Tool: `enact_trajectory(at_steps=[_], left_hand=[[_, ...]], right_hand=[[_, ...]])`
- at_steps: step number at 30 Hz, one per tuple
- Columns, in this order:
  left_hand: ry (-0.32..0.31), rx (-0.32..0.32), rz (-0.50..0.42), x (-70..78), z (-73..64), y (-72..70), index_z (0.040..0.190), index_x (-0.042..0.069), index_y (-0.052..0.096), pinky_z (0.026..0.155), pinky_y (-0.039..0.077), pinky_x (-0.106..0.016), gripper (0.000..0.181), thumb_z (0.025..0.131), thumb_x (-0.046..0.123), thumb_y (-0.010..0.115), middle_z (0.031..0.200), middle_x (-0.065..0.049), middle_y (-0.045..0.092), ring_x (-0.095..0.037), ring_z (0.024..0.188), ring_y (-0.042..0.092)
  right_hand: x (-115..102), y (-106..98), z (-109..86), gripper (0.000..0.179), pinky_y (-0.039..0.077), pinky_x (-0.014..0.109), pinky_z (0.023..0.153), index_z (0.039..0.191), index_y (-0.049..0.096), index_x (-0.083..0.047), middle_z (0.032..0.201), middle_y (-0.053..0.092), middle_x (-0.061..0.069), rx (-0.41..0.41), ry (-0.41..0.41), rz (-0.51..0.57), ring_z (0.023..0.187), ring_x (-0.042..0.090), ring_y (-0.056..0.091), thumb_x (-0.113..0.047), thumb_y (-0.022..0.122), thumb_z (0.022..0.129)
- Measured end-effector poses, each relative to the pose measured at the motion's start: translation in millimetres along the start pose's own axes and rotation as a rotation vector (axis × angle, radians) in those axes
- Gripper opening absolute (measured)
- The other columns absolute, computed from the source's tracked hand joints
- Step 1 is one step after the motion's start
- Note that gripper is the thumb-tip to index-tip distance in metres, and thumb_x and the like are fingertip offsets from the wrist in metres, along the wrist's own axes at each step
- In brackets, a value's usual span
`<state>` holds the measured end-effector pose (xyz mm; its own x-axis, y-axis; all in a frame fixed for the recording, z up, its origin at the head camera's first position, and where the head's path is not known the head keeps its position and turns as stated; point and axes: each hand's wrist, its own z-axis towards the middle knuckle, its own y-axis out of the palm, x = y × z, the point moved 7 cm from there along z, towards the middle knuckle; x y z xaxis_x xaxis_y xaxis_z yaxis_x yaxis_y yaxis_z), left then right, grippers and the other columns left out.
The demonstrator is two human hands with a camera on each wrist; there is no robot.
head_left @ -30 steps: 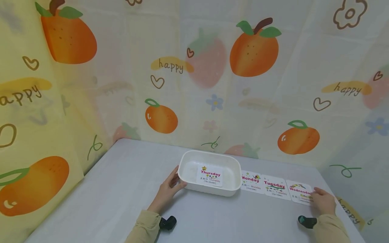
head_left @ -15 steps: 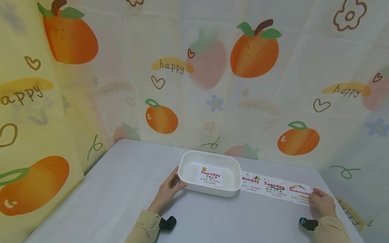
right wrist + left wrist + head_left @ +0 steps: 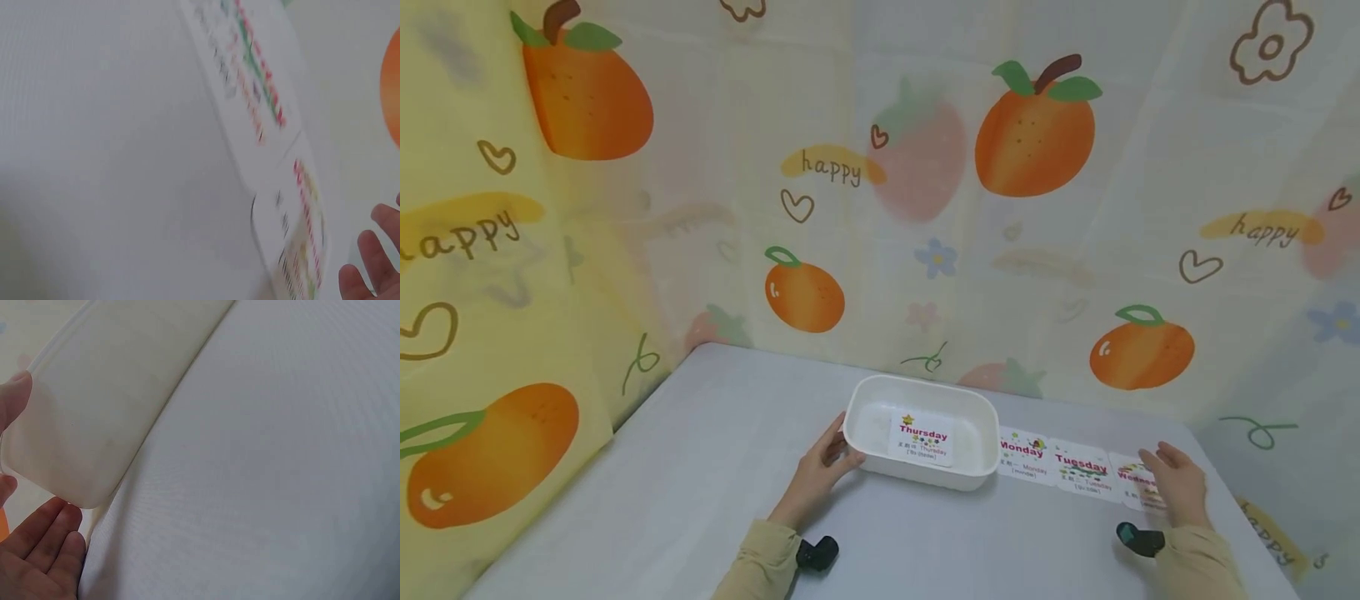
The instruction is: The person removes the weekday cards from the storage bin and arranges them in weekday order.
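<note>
My left hand [image 3: 814,475] holds the left end of a white plastic box [image 3: 917,477], thumb at the front rim and fingers along the end. The left wrist view shows the box's side wall [image 3: 106,412] close up between thumb and fingers. Inside the box lies a "Thursday" card [image 3: 921,438]. Right of it, a Monday card [image 3: 1025,458], a Tuesday card [image 3: 1084,472] and a Wednesday card [image 3: 1133,482] form a row on the table. Over the Wednesday card, partly covering it, is my right hand [image 3: 1180,483], fingers loose and holding nothing.
The table [image 3: 985,550] has a pale cloth top. Behind it hangs a curtain [image 3: 1037,333] printed with oranges, and a yellowish side panel [image 3: 482,350] stands at the left. Each wrist wears a small black device [image 3: 817,552].
The right hand has come off the Wednesday card's right edge, moving up and left over it. The left hand stays at the box. The head view has shifted slightly.
</note>
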<state>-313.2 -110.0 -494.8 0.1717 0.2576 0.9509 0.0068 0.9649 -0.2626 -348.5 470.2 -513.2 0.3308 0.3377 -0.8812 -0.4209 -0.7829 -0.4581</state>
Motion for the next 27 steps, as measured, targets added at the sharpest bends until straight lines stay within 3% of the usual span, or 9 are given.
enact_trajectory(at_steps=[6, 10, 14, 20, 27], left_hand=[[-0.009, 0.006, 0.009, 0.0, -1.4, -0.7, 0.146, 0.026, 0.030, 0.102, 0.038, -0.043, 0.079, 0.080, 0.041, 0.071, 0.133, -0.011, 0.048, -0.029, 0.122, 0.044], [-0.013, 0.009, 0.009, -1.6, -1.0, -0.3, 0.146, 0.027, 0.031, 0.102, 0.038, -0.042, 0.079, 0.079, 0.041, 0.071, 0.133, -0.010, 0.048, -0.029, 0.123, 0.044], [-0.011, 0.010, 0.009, -2.9, -1.1, 0.5, 0.146, 0.027, 0.030, 0.102, 0.037, -0.042, 0.079, 0.080, 0.041, 0.071, 0.134, -0.011, 0.047, -0.029, 0.123, 0.043], [-0.018, 0.011, 0.009, -3.0, -2.1, 1.0, 0.146, 0.028, 0.030, 0.102, 0.037, -0.042, 0.079, 0.079, 0.042, 0.071, 0.134, -0.011, 0.047, -0.029, 0.123, 0.043], [-0.013, 0.007, 0.003, -3.7, -0.5, 0.9, 0.146, 0.027, 0.030, 0.101, 0.038, -0.044, 0.078, 0.080, 0.041, 0.071, 0.135, -0.013, 0.046, -0.031, 0.123, 0.043]], right_hand=[[0.7, 30.2, 20.0, 0.086, 0.024, 0.055, 0.107, 0.149, 0.018, -0.015, 0.149, 0.024, 0.016, -0.021, -0.013, 0.134, 0.132, 0.036, 0.026, -0.060, 0.051, 0.084], [-24.6, 52.9, 13.4, 0.086, 0.022, 0.052, 0.108, 0.149, 0.021, -0.018, 0.147, 0.029, 0.013, -0.100, -0.081, 0.203, 0.132, 0.031, 0.028, -0.060, 0.055, 0.082], [-72.4, 73.4, -24.4, 0.085, 0.027, 0.047, 0.108, 0.148, 0.025, -0.016, 0.144, 0.035, 0.012, -0.205, -0.177, 0.208, 0.128, 0.024, 0.035, -0.059, 0.057, 0.082], [-149.7, 102.6, -99.0, 0.072, 0.032, 0.044, 0.106, 0.145, 0.026, -0.002, 0.140, 0.037, 0.021, -0.373, -0.341, 0.126, 0.125, 0.032, 0.038, -0.042, 0.055, 0.092], [-183.5, 147.7, -128.3, 0.065, 0.031, 0.048, 0.105, 0.140, 0.035, -0.001, 0.137, 0.041, 0.022, -0.480, -0.456, 0.103, 0.125, 0.034, 0.039, -0.032, 0.062, 0.090]])
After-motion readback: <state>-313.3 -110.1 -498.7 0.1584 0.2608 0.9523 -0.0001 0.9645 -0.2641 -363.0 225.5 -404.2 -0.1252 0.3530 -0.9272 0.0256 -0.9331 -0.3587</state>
